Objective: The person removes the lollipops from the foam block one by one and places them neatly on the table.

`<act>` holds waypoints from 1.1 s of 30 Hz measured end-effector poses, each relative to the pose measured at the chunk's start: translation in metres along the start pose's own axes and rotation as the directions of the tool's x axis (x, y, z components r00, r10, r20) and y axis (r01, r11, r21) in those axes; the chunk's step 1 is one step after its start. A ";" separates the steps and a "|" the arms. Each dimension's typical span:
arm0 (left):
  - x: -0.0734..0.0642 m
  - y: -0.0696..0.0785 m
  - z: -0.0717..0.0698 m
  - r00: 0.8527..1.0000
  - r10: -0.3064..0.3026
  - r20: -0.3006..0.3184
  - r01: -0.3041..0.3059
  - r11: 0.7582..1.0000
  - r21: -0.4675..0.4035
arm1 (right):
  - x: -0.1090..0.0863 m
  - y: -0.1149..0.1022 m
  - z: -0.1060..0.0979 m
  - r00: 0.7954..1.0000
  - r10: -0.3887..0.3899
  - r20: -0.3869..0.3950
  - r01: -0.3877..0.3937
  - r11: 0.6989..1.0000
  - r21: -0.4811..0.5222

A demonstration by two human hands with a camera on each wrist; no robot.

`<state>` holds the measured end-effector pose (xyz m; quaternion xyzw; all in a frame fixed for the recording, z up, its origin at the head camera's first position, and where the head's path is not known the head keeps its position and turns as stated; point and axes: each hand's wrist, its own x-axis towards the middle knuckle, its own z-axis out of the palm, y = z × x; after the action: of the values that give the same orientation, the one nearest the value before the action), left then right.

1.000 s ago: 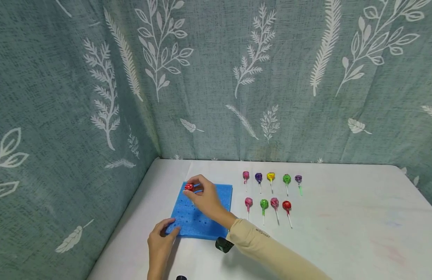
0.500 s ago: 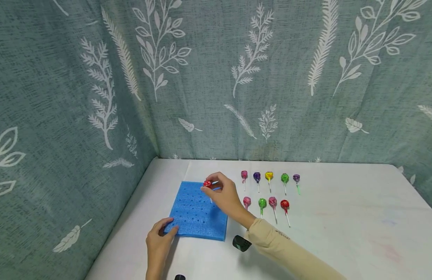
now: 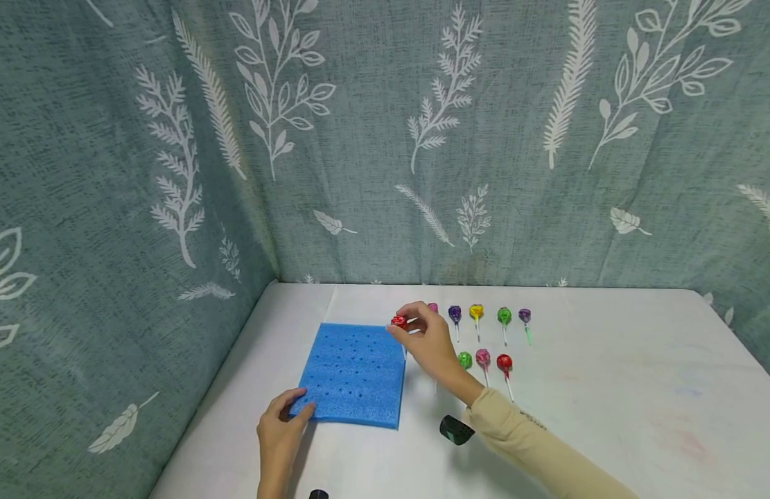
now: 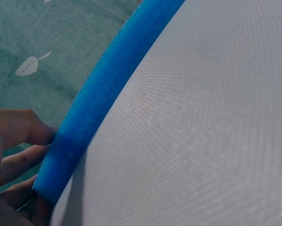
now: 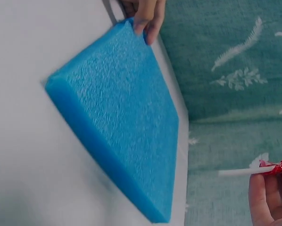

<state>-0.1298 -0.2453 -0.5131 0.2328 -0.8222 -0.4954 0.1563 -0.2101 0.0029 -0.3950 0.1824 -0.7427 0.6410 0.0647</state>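
A red-wrapped lollipop [image 3: 398,321] is pinched in my right hand [image 3: 433,346], held up over the right edge of a blue foam board [image 3: 353,374]. Its white stick [image 5: 240,173] points free in the right wrist view, apart from the foam. Rows of small holes dot the board's top. My left hand [image 3: 281,428] grips the board's near left corner, with thumb and fingers on its sides. The left wrist view shows the board's thick edge [image 4: 108,75] beside those fingers. My right hand and arm hide part of the lollipops lying behind them.
Two rows of lollipops lie right of the board, among them a yellow one [image 3: 476,312], a green one [image 3: 504,315] and a red one [image 3: 504,363]. A leaf-patterned curtain [image 3: 360,173] stands behind and left of the white table [image 3: 609,388].
My right hand has carried the red lollipop rightward, from the board's far left corner to its right edge. My left hand stays at the near left corner.
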 end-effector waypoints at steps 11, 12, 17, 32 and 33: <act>-0.001 0.001 -0.001 1.000 -0.004 0.000 0.004 1.000 -0.001 | -0.003 0.018 -0.016 1.000 0.010 -0.025 -0.010 1.000 0.006; -0.001 0.001 -0.001 1.000 -0.005 0.000 0.005 1.000 -0.002 | -0.002 0.023 -0.017 0.999 0.007 -0.034 -0.007 1.000 0.005; -0.001 0.001 -0.002 1.000 -0.004 -0.003 0.004 1.000 -0.014 | 0.001 0.047 -0.023 0.997 0.018 -0.077 -0.018 1.000 0.007; -0.001 0.000 -0.002 1.000 0.018 0.002 -0.018 1.000 0.002 | -0.009 0.067 -0.063 0.984 0.110 -0.143 -0.112 0.994 -0.003; -0.001 0.000 -0.002 1.000 0.017 0.002 -0.017 1.000 0.002 | -0.010 0.069 -0.066 0.983 0.116 -0.144 -0.118 0.993 -0.008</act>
<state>-0.1280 -0.2462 -0.5125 0.2254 -0.8247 -0.4936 0.1593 -0.2345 0.0768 -0.4509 0.0912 -0.7510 0.6489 0.0817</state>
